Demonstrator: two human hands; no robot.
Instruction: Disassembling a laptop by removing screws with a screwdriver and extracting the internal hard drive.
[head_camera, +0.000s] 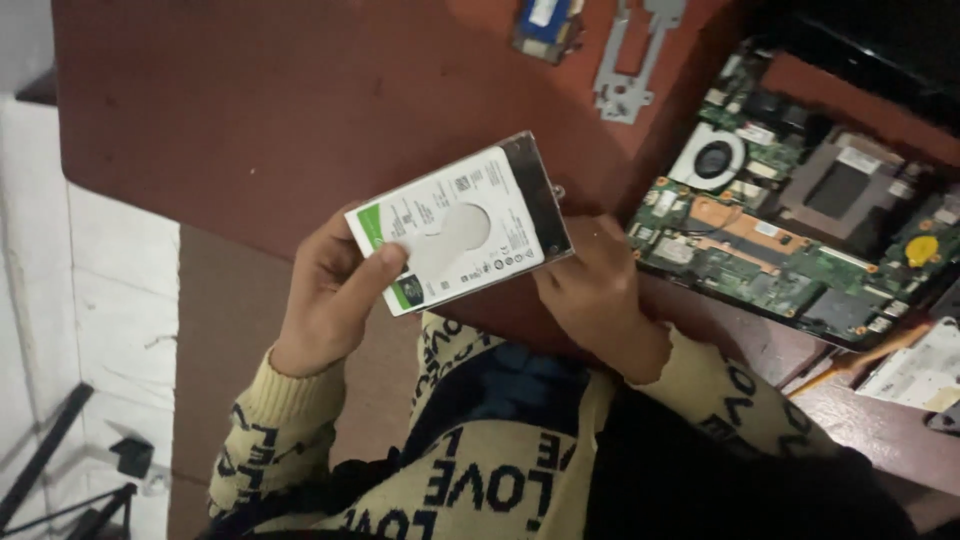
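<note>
Left hand (325, 300) holds the hard drive (460, 222) by its lower-left end, fingers curled behind, thumb pressed on the label face. Drive is lifted off the red-brown counter (250, 110), long axis running lower-left to upper-right, metal caddy edge to the right. Right hand (598, 290) grips the lower-right corner, fingers closed underneath. Both hands touch it; left has more hold. Open laptop motherboard (800, 230) lies further right, metal bracket (630, 60) above.

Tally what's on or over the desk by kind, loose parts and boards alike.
Hard drive, held by left hand and right hand: 1
Open laptop board: 1
Metal bracket: 1
Blue part: 1
White card: 1
Total: 5
</note>
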